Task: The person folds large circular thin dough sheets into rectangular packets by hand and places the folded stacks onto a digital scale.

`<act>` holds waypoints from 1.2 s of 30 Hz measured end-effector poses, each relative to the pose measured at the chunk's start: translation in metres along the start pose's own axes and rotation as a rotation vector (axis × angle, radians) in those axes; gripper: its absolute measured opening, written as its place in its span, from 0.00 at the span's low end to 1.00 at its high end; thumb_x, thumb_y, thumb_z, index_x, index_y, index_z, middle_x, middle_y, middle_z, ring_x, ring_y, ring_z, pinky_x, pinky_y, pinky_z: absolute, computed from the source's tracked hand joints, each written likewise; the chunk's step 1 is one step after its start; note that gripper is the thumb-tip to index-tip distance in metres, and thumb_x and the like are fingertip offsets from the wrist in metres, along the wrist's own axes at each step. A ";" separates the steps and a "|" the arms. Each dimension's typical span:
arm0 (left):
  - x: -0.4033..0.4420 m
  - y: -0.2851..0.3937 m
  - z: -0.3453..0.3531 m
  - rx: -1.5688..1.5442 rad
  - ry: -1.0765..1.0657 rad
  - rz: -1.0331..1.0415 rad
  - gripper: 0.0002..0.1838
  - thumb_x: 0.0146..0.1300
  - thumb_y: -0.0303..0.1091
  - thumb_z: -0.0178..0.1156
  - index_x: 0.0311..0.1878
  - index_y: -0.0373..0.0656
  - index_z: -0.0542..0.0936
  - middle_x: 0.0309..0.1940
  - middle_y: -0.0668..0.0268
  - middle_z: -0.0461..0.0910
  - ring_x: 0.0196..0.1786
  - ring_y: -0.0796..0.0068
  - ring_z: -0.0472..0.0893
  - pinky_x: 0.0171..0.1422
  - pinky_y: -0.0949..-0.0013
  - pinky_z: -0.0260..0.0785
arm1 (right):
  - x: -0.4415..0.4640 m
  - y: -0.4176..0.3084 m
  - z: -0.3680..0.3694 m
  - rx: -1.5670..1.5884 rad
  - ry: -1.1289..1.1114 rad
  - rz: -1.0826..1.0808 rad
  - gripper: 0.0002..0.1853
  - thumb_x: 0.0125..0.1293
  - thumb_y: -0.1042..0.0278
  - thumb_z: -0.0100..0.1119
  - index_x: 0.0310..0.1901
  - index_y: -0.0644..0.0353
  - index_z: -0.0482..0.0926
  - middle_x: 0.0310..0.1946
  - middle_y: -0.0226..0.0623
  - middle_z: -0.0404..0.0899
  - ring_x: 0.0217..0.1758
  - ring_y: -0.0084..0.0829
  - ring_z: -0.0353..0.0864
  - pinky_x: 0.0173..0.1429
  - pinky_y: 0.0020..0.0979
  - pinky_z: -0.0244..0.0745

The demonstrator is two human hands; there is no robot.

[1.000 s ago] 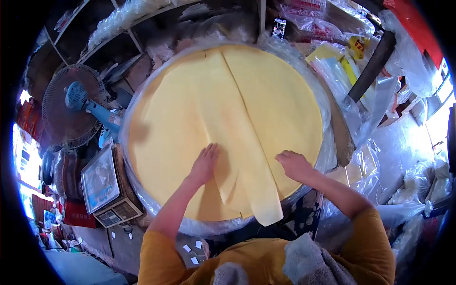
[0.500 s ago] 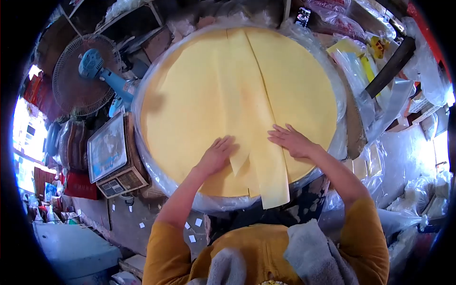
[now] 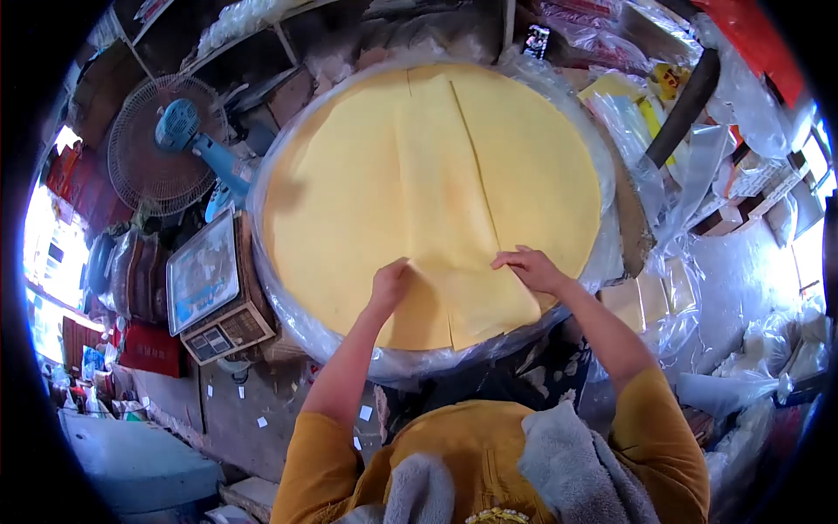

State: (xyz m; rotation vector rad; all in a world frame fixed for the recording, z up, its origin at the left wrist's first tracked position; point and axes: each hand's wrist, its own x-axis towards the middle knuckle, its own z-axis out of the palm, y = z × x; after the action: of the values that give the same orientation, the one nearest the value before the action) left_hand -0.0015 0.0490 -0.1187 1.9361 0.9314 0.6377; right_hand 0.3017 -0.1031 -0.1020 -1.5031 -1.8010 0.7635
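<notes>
A large round pile of thin, pliable yellow sheets (image 3: pixel 336 183) covers the round surface in front of me. A long cut strip of yellow sheet (image 3: pixel 449 196) runs down its middle, with a dark slit along the right side. My left hand (image 3: pixel 390 284) is closed, pinching the strip's left edge near the front. Opposite it, my right hand (image 3: pixel 530 267) pinches the right edge between thumb and fingers. Between my hands the strip bulges up in a soft fold, and its near part lies across the front of the pile. A short cut shows at the front edge.
Clear plastic wrap (image 3: pixel 301 327) rings the pile. At left stand a blue fan (image 3: pixel 188 135) and a carton (image 3: pixel 229 327) with a tray (image 3: pixel 205 275) on top. Plastic bags (image 3: pixel 637 144) crowd the right, beside a dark bar (image 3: pixel 690 109). A phone (image 3: pixel 536 41) stands at the back.
My hands went from lying flat on the sheet to pinching the strip's edges. The strip's front end, which hung over the near rim, is drawn back onto the pile and raised in a fold.
</notes>
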 end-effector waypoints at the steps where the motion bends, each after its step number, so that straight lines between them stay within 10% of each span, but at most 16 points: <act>1: -0.003 0.005 0.002 -0.089 -0.003 -0.048 0.07 0.60 0.28 0.55 0.39 0.37 0.79 0.27 0.56 0.79 0.31 0.69 0.80 0.37 0.67 0.71 | -0.001 -0.007 0.001 0.091 0.048 0.013 0.16 0.58 0.77 0.58 0.48 0.53 0.80 0.46 0.34 0.82 0.53 0.30 0.79 0.60 0.34 0.68; 2: -0.005 0.005 0.006 -0.080 0.003 -0.094 0.06 0.59 0.30 0.56 0.36 0.37 0.77 0.25 0.57 0.78 0.30 0.70 0.79 0.36 0.67 0.70 | -0.003 -0.017 0.010 0.415 0.173 0.182 0.14 0.60 0.73 0.59 0.49 0.58 0.79 0.39 0.38 0.83 0.41 0.26 0.81 0.49 0.28 0.73; 3: -0.007 0.004 0.010 -0.067 0.009 -0.145 0.07 0.59 0.31 0.57 0.33 0.36 0.76 0.23 0.58 0.78 0.28 0.71 0.78 0.34 0.67 0.70 | -0.002 -0.025 0.008 0.021 0.177 0.313 0.14 0.62 0.68 0.60 0.49 0.61 0.78 0.32 0.37 0.83 0.36 0.22 0.80 0.43 0.24 0.73; 11: -0.028 0.005 0.031 0.098 0.089 -0.198 0.12 0.58 0.35 0.63 0.39 0.37 0.76 0.22 0.58 0.78 0.25 0.65 0.78 0.32 0.64 0.70 | -0.014 -0.045 0.023 0.233 0.323 0.658 0.30 0.59 0.59 0.65 0.58 0.65 0.68 0.24 0.35 0.77 0.28 0.26 0.79 0.25 0.27 0.73; 17: -0.027 0.013 0.029 0.116 0.071 -0.244 0.14 0.58 0.37 0.63 0.43 0.38 0.77 0.25 0.58 0.80 0.28 0.64 0.80 0.35 0.63 0.71 | 0.002 -0.040 0.044 -0.088 0.485 0.673 0.26 0.57 0.56 0.64 0.53 0.64 0.72 0.36 0.49 0.81 0.43 0.45 0.80 0.48 0.40 0.74; 36: -0.024 0.019 0.030 0.196 0.084 -0.220 0.14 0.59 0.33 0.64 0.42 0.34 0.77 0.24 0.60 0.81 0.25 0.73 0.78 0.31 0.69 0.69 | 0.052 -0.028 0.029 -0.333 0.423 0.725 0.14 0.67 0.59 0.51 0.41 0.63 0.74 0.35 0.50 0.81 0.42 0.49 0.81 0.44 0.47 0.75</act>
State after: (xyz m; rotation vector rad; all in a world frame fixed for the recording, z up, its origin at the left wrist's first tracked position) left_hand 0.0127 0.0087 -0.1189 1.9517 1.2796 0.5180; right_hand 0.2559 -0.0569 -0.0913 -2.3804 -1.0868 0.4110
